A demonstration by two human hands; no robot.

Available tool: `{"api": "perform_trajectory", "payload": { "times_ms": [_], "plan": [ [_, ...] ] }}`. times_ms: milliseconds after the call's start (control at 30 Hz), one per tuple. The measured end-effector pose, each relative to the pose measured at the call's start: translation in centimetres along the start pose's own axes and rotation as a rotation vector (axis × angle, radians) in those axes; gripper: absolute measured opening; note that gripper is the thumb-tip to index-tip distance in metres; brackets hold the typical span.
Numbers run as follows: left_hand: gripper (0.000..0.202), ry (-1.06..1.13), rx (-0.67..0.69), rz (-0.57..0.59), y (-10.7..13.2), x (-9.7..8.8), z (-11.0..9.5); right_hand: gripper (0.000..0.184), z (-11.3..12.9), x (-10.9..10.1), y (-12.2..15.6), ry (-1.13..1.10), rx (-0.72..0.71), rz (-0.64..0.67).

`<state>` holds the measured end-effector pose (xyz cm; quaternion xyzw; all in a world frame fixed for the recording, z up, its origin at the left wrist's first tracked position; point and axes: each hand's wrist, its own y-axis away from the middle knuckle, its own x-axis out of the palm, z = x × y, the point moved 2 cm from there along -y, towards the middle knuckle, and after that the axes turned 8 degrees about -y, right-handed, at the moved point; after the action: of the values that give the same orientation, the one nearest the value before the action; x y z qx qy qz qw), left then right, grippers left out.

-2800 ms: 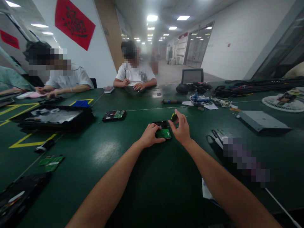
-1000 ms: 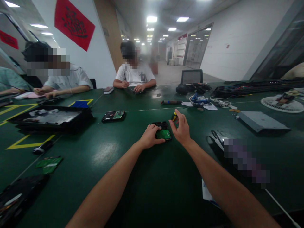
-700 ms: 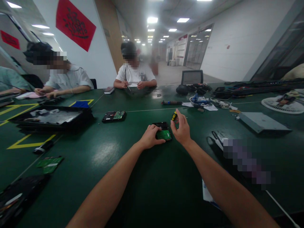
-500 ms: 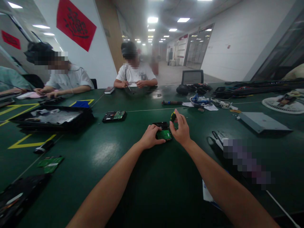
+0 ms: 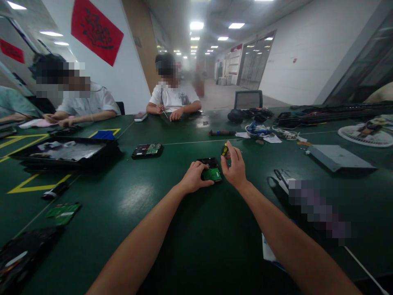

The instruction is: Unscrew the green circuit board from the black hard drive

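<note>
A hard drive [image 5: 211, 174] lies on the dark green table with its green circuit board facing up and a black part at its far end. My left hand [image 5: 194, 177] grips its left side, thumb at the near edge and fingers over the far part. In my right hand [image 5: 235, 167], just right of the drive, a short screwdriver with a yellow and black handle [image 5: 225, 150] is pinched between thumb and fingers. Its tip is too small and dark to make out. Farther left on the table lies another hard drive [image 5: 147, 150].
Black trays [image 5: 64, 157] are stacked at left, near a loose green circuit board [image 5: 64, 213] and a black device [image 5: 26, 254]. To the right are a grey metal box [image 5: 340, 157] and a bowl of blue wires [image 5: 259, 130]. Two people sit across the table; another is partly visible.
The screwdriver handle has turned slightly in my right fingers, showing more yellow. My left hand and the drive stay put. The person opposite has lowered one hand to the table.
</note>
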<state>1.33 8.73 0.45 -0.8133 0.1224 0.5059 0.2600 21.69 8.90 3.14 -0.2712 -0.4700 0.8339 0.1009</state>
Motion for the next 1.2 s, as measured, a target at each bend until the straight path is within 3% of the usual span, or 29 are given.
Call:
{"api": "perform_trajectory", "payload": {
  "times_ms": [1000, 1200],
  "plan": [
    [0.063, -0.001, 0.000, 0.011, -0.01, -0.13, -0.10, 0.064, -0.15, 0.09, 0.19, -0.027, -0.019, 0.004],
    [0.066, -0.017, 0.000, 0.030, -0.11, -0.14, -0.04, 0.064, -0.34, -0.51, 0.15, -0.021, 0.006, -0.110]
  ]
}}
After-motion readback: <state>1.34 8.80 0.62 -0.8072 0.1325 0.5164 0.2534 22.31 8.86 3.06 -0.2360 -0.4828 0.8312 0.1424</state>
